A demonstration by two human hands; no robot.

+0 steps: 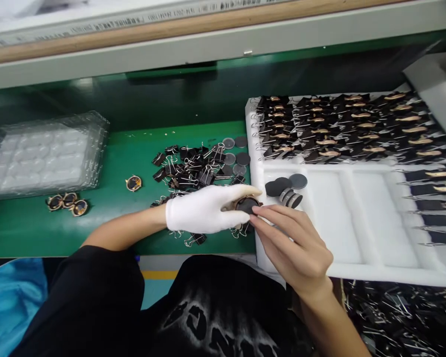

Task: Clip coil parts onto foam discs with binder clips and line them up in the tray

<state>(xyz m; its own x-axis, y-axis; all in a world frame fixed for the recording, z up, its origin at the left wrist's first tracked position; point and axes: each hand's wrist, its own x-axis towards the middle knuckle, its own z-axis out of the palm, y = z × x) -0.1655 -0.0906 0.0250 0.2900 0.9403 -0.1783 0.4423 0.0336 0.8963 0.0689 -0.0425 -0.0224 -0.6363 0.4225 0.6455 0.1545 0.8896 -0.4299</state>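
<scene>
Left hand [204, 210], white-gloved, has its grip clenched around a small round gold-rimmed part [247, 204] — held right at the edge of the white foam tray [342, 218], above the green desk [107, 163]. Right hand [295, 248], bare, pinches the part's dark face with its fingertips [254, 210]. A heap of black binder clips [193, 168] lies just behind the glove — loose dark discs [286, 188] sit in the tray nearby.

gloved left hand [204, 210] and bare right hand [293, 243] on a dark round disc [248, 204] beside the white foam tray [342, 218]
</scene>
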